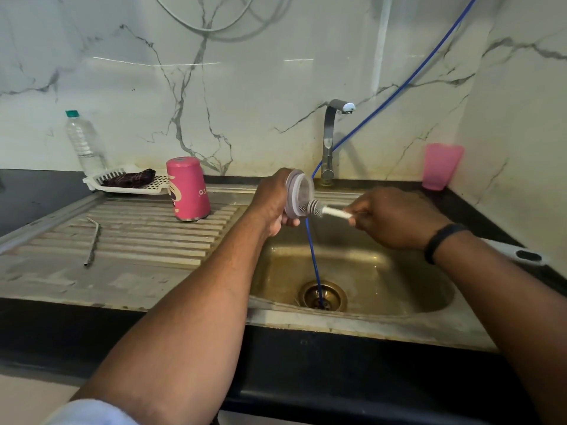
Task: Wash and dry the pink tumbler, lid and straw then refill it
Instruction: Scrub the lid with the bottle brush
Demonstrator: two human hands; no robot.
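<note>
My left hand (273,204) grips the clear round lid (299,191) over the sink, its face turned to the right. My right hand (395,220) holds the white handle of a small grey bristle brush (316,208), whose head touches the lid's lower edge. The pink tumbler (187,189) stands upside down on the ribbed drainboard, left of my hands. A bent metal straw (93,240) lies flat on the drainboard, further left.
Steel sink (399,302) with a drain; a blue hose (313,259) runs from the wall into it. Tap (331,139) behind. White rack (122,182) with a dark cloth, a water bottle (84,142), and a pink cup (441,165) at the back right.
</note>
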